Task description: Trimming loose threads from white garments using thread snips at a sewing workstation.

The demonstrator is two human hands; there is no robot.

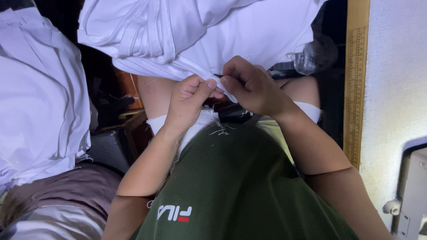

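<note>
The left hand (189, 100) pinched the edge of the white garment (231, 35) over the lap while the right hand (251, 84) gripped a thin dark tool (218, 75) at its seam, loose threads (220, 130) suggesting unpicking was underway, not finished.

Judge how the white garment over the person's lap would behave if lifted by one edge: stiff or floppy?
Probably floppy: the white garment drapes in soft folds and creases over the knees. Likely light for its size, since the left hand and right hand pinch its edge with fingertips alone. Loose threads suggest it frays easily.
</note>
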